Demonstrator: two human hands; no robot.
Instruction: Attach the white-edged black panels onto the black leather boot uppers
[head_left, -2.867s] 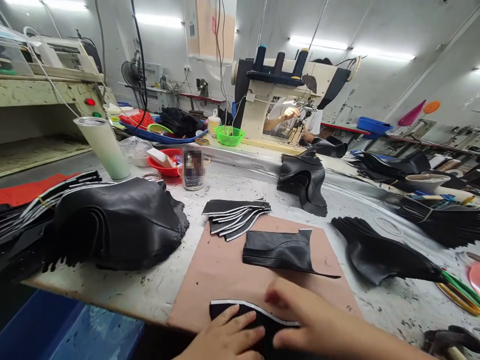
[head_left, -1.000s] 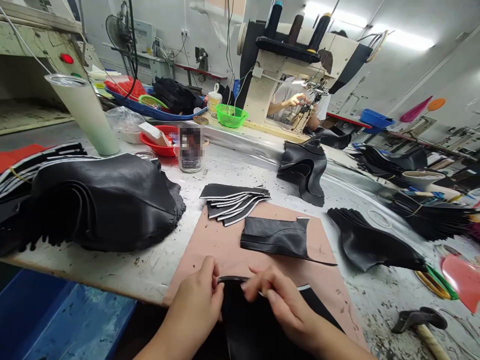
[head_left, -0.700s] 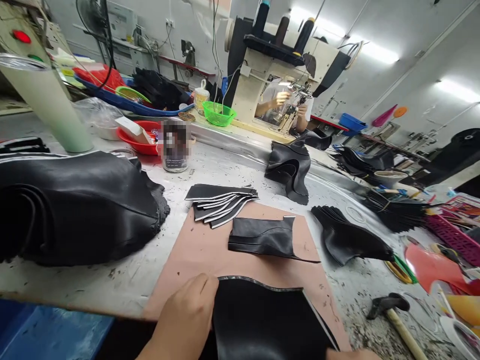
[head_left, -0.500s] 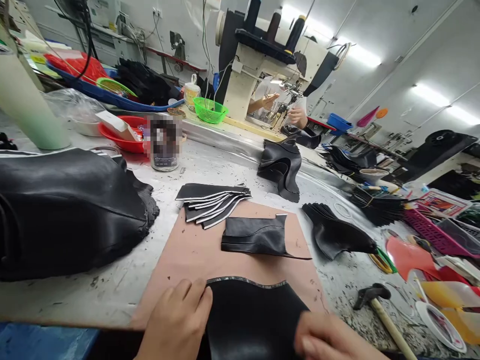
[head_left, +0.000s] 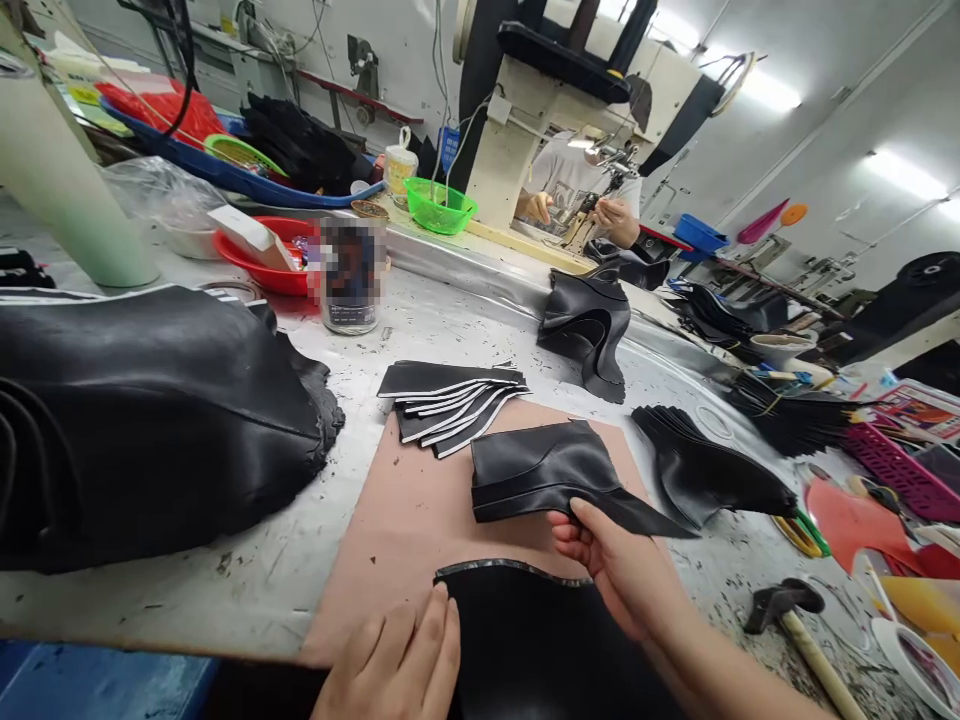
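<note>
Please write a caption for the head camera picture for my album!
The right hand holds one shiny black piece; the left hand rests against a second black piece.

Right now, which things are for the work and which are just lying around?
Seem in use:
black panel at the left hand
seamed black piece in the right hand's grip
pink sheet

Seemingly just lying about:
red bowl
green basket
pale tumbler

We see a pale, scuffed table [head_left: 225, 600] bearing a pinkish sheet [head_left: 397, 520]; a black panel [head_left: 532, 640] overlaps the sheet's near side, white-edged strips [head_left: 450, 400] its far left corner. To the left sits a big black stack [head_left: 172, 400], with a red bowl [head_left: 270, 281] and what seems a glass jar [head_left: 349, 315], partly blurred, behind it. To the right lie a black bundle [head_left: 705, 470] and a hammer [head_left: 805, 643].
</note>
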